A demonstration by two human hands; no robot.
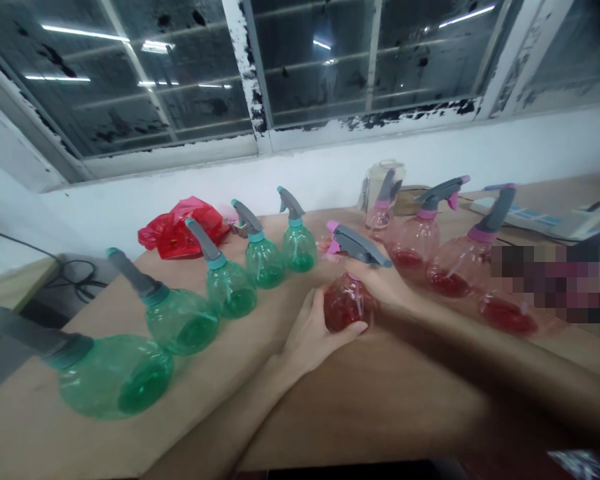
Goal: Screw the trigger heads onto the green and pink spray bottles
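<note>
A round red-tinted spray bottle (344, 303) with a grey and pink trigger head stands upright in front of me over the table. My left hand (310, 337) is closed around the lower body, its thumb along the near side. At the neck, just under the trigger head, my right hand (387, 277) grips the same bottle; its fingertips are partly hidden behind the head. On the right are several similar pink spray bottles (447, 270), the nearest of them partly hidden by a blurred patch. A slanting row of green spray bottles (230, 293) runs along the left.
The wooden table (280, 413) reaches a white wall below windows. A crumpled red plastic bag (183, 230) lies at the back left. Behind the pink bottles are a whitish container (375, 180) and a power strip (545, 220) with cables. Another cable (80, 277) hangs beyond the left edge.
</note>
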